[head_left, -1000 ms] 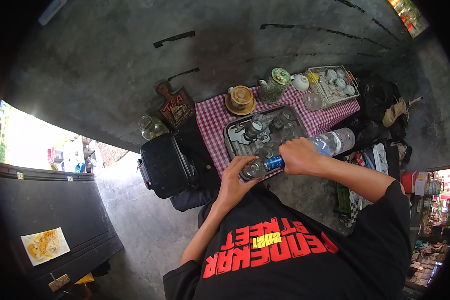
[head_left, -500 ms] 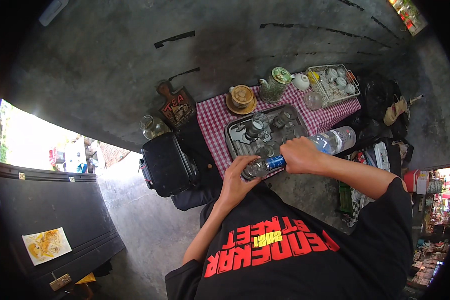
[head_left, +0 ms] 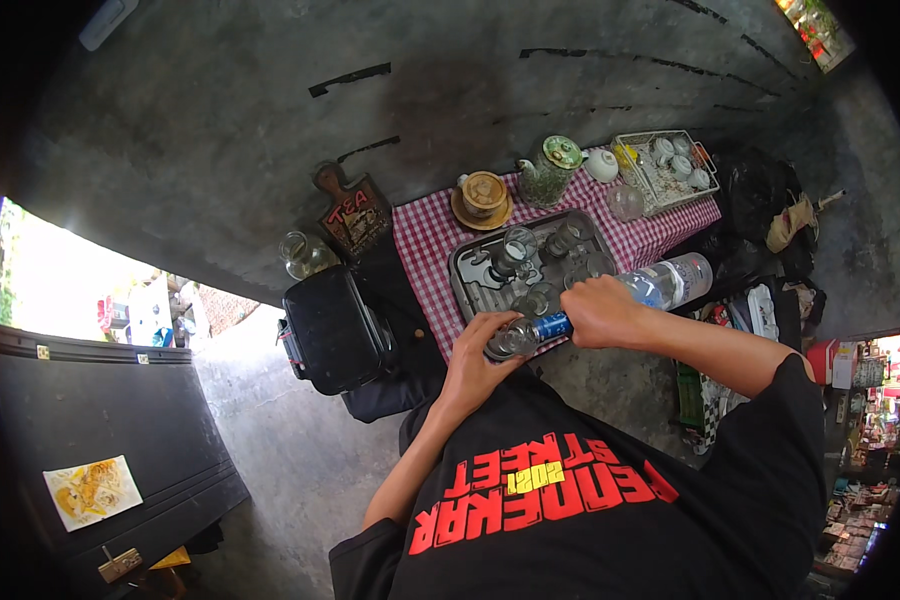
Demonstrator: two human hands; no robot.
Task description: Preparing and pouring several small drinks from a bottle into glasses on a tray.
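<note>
Cloth: red-white check tablecloth covers the table; everything below sits on it.
Bottle: clear plastic water bottle, lying roughly horizontal over the front edge of the table, base toward the right edge, neck w/ blue label toward the left.
Right hand: right hand wrapped around the bottle's mid-section, fingers closed on it, forearm coming in from the lower right.
Left hand: left hand curled at the bottle's neck end, at the front edge of the table; fingers around a small clear glass that meets the bottle mouth. Exact grip partly hidden by the fingers.
Tray: grey metal tray, centre of the table, just behind both hands; holds several clear glasses, upright. Count unclear.
Saucer stack: brown ceramic cup on saucer, back edge, behind the tray.
Teapot: green glass teapot, back edge, right of the brown cup.
Wire basket: wire basket w/ small white cups, back right corner.
White cup: small white cup between teapot and basket.
Signboard: wooden paddle-shaped board, leaning at the wall just past the left edge.
Jar: clear glass jar, left of the board, off the table.
Case: black hard case on the ground near the front left corner.
</note>
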